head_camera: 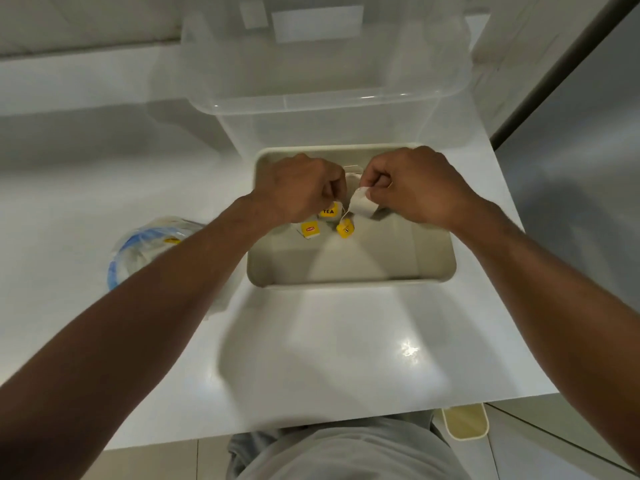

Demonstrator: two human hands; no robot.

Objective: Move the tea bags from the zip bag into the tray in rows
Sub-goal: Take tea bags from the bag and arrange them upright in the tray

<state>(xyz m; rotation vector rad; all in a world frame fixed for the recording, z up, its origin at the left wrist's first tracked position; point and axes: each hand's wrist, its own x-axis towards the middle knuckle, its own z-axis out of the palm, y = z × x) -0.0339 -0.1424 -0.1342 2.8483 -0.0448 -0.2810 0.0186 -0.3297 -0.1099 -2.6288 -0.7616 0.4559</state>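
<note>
Clear bin (311, 109) behind tray (437, 271); both hands' fingers (378, 195) pinching tea bags (362, 206), zip bag (149, 245) left

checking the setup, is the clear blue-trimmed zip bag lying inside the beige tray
No, the clear blue-trimmed zip bag lies on the white counter left of the beige rectangular tray.

Quantities in view are as follows. Hands: two, the left hand (298, 188) and the right hand (412, 188), both at centre frame. Tray (436, 271): one, centre. Yellow tags inside the tray: three, namely first tag (327, 211), second tag (310, 229) and third tag (345, 227). White tea bag (362, 206): one plainly visible; any beneath the hands cannot be counted. Zip bag (138, 251): one, centre left, showing one further yellow tag (172, 240). Clear container (311, 109): one, upper centre. Cream bin (465, 420): one, lower right. Desk (346, 341): one.
</note>
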